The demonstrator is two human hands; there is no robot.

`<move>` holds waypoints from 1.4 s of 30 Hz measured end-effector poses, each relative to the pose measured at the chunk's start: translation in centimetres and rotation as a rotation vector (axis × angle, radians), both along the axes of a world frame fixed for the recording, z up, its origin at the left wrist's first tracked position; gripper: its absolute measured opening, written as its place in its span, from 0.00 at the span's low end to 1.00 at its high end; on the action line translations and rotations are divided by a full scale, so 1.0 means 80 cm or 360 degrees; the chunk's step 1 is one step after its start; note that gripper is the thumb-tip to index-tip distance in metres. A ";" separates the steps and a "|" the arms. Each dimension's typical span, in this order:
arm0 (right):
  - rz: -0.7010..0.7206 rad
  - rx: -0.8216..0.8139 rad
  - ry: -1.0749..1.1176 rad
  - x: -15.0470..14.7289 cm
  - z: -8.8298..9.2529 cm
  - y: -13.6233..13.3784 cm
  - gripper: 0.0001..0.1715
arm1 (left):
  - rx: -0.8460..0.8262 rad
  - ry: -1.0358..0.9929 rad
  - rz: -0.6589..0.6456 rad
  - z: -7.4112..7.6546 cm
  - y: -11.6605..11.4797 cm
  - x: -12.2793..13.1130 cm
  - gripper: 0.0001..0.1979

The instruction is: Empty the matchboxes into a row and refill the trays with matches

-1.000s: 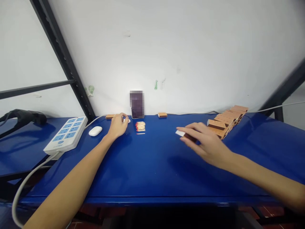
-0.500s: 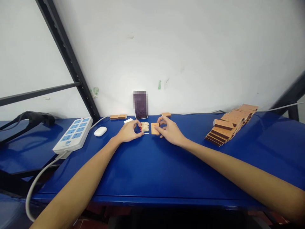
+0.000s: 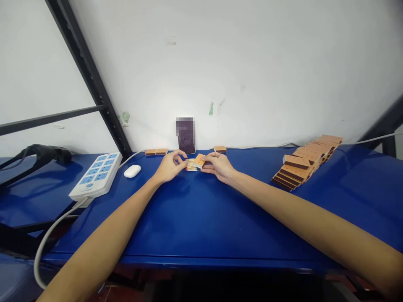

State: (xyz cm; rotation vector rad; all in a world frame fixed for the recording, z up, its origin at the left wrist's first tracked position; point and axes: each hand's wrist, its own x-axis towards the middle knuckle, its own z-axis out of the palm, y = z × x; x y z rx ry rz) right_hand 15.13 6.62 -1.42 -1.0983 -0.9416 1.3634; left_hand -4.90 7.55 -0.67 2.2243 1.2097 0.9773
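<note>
My right hand (image 3: 220,167) grips an orange matchbox (image 3: 199,160) between thumb and fingers, tilted just above the matches. My left hand (image 3: 171,166) is at the left of the box, its thumb and forefinger drawn together in a pinch. A pale bit shows at those fingertips, too small to make out. Below the box, a small pile of red-headed matches (image 3: 192,168) lies on the blue table (image 3: 195,218), partly hidden by the box and my left fingers.
Many matchboxes lie in an overlapping heap (image 3: 307,161) on the right. Two matchboxes (image 3: 156,152) and a single matchbox (image 3: 220,149) sit by the wall. A phone (image 3: 187,136) leans there. Left are a white earbud case (image 3: 132,171), a power strip (image 3: 96,175) and a black strapped object (image 3: 39,157).
My right hand has lifted and tilted the matchbox, bringing it left over the matches. The left hand's fingers have drawn together and moved up from the table.
</note>
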 end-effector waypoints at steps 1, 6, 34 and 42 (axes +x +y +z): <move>0.0001 -0.0002 0.0023 0.000 0.000 -0.001 0.14 | -0.0014 0.0010 -0.0035 0.000 -0.003 0.002 0.16; -0.0026 0.0043 0.0131 0.001 -0.004 -0.005 0.15 | 0.0170 0.0190 -0.0014 -0.011 -0.016 0.019 0.35; 0.0046 0.0513 0.0049 0.000 -0.024 -0.013 0.19 | 0.0853 0.0361 0.0152 -0.031 -0.015 0.032 0.21; 0.0022 0.0350 0.0149 0.004 -0.020 -0.008 0.13 | 0.0938 0.0403 0.0147 -0.025 -0.006 0.028 0.22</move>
